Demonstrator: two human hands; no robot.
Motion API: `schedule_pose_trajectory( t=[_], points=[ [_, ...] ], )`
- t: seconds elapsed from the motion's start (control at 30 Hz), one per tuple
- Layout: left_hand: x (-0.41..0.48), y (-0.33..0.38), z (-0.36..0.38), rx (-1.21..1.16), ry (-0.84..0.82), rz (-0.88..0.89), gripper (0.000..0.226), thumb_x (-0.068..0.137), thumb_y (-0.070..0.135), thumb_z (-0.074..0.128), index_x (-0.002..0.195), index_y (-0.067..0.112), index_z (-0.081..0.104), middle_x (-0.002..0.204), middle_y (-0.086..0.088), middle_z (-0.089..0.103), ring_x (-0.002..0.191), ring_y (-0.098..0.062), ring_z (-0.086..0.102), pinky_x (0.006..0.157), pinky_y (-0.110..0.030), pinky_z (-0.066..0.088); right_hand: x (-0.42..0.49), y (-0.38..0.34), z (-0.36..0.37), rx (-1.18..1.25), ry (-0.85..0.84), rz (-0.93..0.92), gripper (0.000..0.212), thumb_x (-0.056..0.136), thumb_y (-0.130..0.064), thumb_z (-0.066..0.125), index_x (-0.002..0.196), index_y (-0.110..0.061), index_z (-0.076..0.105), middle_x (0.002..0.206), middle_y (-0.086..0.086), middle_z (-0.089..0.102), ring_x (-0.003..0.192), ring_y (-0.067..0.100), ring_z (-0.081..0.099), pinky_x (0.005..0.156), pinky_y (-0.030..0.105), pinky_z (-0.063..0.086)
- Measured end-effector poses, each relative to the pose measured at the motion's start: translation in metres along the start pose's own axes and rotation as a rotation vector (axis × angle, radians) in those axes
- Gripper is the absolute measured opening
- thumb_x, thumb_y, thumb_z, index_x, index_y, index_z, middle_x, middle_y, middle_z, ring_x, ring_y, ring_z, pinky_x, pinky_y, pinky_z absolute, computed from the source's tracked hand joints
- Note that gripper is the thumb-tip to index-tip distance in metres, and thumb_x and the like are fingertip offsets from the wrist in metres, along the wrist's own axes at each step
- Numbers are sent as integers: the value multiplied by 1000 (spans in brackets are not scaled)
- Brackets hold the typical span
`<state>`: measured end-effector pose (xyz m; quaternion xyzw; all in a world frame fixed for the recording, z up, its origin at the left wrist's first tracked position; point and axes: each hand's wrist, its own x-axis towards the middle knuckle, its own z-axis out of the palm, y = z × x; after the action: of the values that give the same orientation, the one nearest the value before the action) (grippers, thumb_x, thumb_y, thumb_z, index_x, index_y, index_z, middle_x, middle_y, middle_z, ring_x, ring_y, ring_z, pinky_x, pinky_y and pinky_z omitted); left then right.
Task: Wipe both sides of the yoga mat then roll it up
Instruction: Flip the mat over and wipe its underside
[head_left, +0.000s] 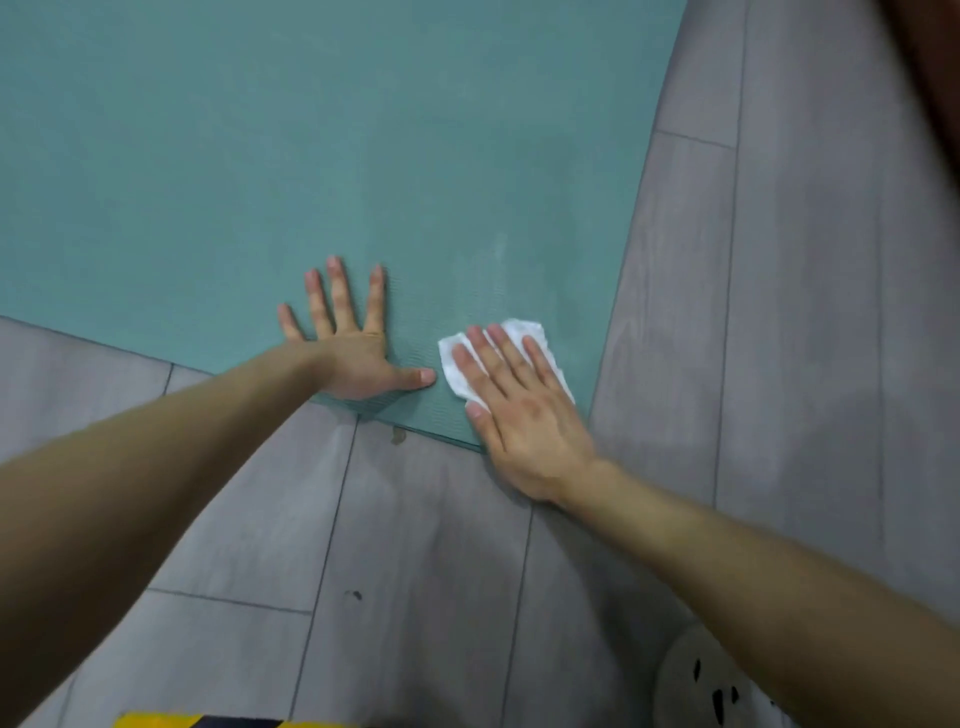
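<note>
Two flat hands on the near corner of a teal yoga mat (311, 156), one of them pressing a white wipe (525, 332).

The mat lies unrolled on the grey plank floor (805, 364), its near corner pointing towards the person. The left hand (353, 358) rests palm down on the mat just inside the near edge, fingers spread and straight, its grip wide open and holding nothing. Just beside its thumb, the right hand (519, 415) lies flat over the wipe, straight fingers pressing it onto the mat by the corner. This grip is open too, not curled round the wipe, which shows past the fingertips and on both sides. The heel of that hand reaches over the mat's edge onto the floor. A faint pale streak (500, 254) marks the mat just beyond the wipe.
</note>
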<state>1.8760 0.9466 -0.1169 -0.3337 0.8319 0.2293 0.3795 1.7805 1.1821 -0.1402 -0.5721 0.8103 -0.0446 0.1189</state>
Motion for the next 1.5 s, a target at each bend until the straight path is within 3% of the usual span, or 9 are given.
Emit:
schedule_pose_trajectory(
  t=[0.1,0.3,0.43,0.53,0.83,1.07,1.33,1.4,1.5],
  points=[
    [1,-1,1,4,-9,6,147,57,106,50,139,41,-54,143,-11,-65,137,-38,-54,117,-74,-16,-13,9,0,-3,-24,23,63,113,-38,28,169,-21,7,177,-1,2,163,15,-6,132,47,8],
    [2,-1,4,6,-9,5,147,58,106,50,139,41,-53,143,-12,-64,138,-38,-53,117,-73,-17,120,85,-31,16,58,414,64,111,-43,15,169,-20,1,177,3,-5,163,18,-7,132,46,-2],
    [0,0,1,27,-15,5,146,55,108,48,132,43,-57,143,-11,-64,139,-38,-52,118,-73,-17,40,23,-10,38,123,373,64,112,-38,23,169,-18,6,177,3,1,163,19,-4,132,48,2],
    [-3,1,-3,16,-22,-1,146,56,108,48,138,42,-54,146,-11,-62,141,-38,-51,119,-72,-15,-34,-21,6,72,24,260,65,112,-40,27,169,-21,3,177,0,-4,162,16,-10,132,49,1],
    [-1,0,3,21,10,12,146,58,106,49,143,41,-50,150,-12,-58,144,-38,-48,119,-73,-15,127,114,-43,51,47,557,66,110,-44,15,169,-19,-1,177,7,-7,163,20,-9,131,49,-4],
    [-2,-1,1,22,3,2,145,56,108,46,140,43,-52,149,-10,-60,144,-37,-48,120,-71,-15,-47,-47,6,98,-23,186,64,113,-38,24,169,-20,-2,177,0,-10,162,15,-15,132,48,2],
    [2,-1,6,16,25,-6,145,61,104,51,142,42,-50,150,-11,-60,143,-36,-49,119,-71,-16,142,129,-52,35,22,498,68,109,-51,14,169,-22,-3,177,3,-10,162,20,-11,131,49,-3],
    [4,-2,5,11,33,-9,141,64,102,50,143,42,-49,150,-10,-59,144,-36,-49,119,-70,-18,151,108,-42,33,49,501,70,109,-52,13,169,-19,-1,177,6,-7,163,21,-9,131,48,-6],
    [7,-3,9,-39,83,-1,109,89,86,39,151,44,-41,155,-7,-55,147,-33,-46,120,-69,-18,84,21,-14,31,47,202,65,112,-47,15,169,-20,1,177,5,-4,163,21,-9,130,46,-8]
  ],
)
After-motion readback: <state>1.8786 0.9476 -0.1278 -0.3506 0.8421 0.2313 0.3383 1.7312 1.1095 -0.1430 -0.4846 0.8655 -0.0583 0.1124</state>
